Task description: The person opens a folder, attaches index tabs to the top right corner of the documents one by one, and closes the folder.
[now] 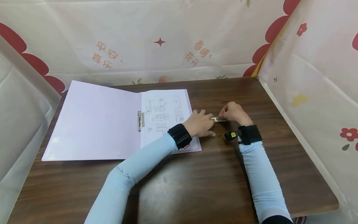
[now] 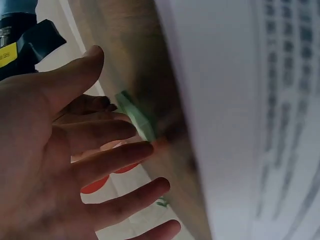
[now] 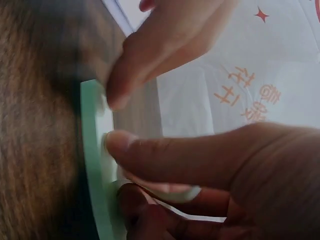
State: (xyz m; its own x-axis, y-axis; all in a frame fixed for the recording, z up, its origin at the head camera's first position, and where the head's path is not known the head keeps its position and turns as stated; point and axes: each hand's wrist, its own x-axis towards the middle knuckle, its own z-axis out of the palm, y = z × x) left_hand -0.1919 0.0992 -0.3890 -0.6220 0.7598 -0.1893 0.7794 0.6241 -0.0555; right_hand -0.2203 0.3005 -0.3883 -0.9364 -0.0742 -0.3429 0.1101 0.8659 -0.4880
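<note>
A thin green-and-white strip [image 1: 214,119] lies on the brown table, to the right of the opened folder. In the right wrist view its green edge [image 3: 90,145] and white upper face show. My right hand [image 1: 234,112] has its thumb on the white face, and its curled fingers pinch the strip near the lower end. A pale narrow piece [image 3: 189,194] curves out between those fingers. My left hand [image 1: 200,124] reaches over the folder's right edge. Its fingers are spread and fairly straight, one fingertip at the strip's other end.
The lilac folder [image 1: 98,124] lies open, its metal clip [image 1: 139,121] at the spine. Printed drawing sheets [image 1: 165,107] lie on its right side, partly under my left arm. Patterned cloth [image 1: 151,25] hangs behind the table [image 1: 212,183] and along the right.
</note>
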